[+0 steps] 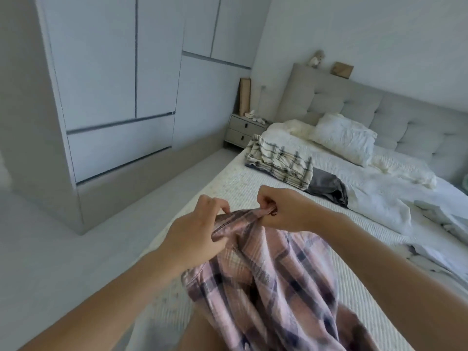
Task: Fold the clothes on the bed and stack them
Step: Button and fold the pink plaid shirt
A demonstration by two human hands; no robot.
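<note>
While I look down through the head camera, the far left is taken up by a tall white wardrobe (pixel 101 84) with flat doors, standing on a pale floor (pixel 76 249). Moving right, my left hand (pixel 200 229) comes into view above the near edge of the bed (pixel 228 183); its fingers are curled around the bunched top edge of a pink plaid garment (pixel 273 274), thumb and fingertips pinching the cloth. Just beside it, my right hand (pixel 281 206) pinches the same edge, fingers curled tight on a fold of fabric, so the garment is held up between both hands and hangs down toward me, its lower part draped over the bottom of the view. I think it may be a shirt, but the motion blur keeps me from being sure.

Beyond the hands, by the bed's left side, a small nightstand (pixel 243 131) stands against the wall. On the mattress near it lies a cream plaid garment (pixel 281 160), folded, resting partly on a dark grey garment (pixel 329 187) that sticks out to its right. Further right, a white pillow (pixel 347 138) leans by the grey tufted headboard (pixel 379 112), and rumpled white bedding (pixel 395 193) spreads toward the right edge, where more pale clothes (pixel 440 216) lie loose.
</note>
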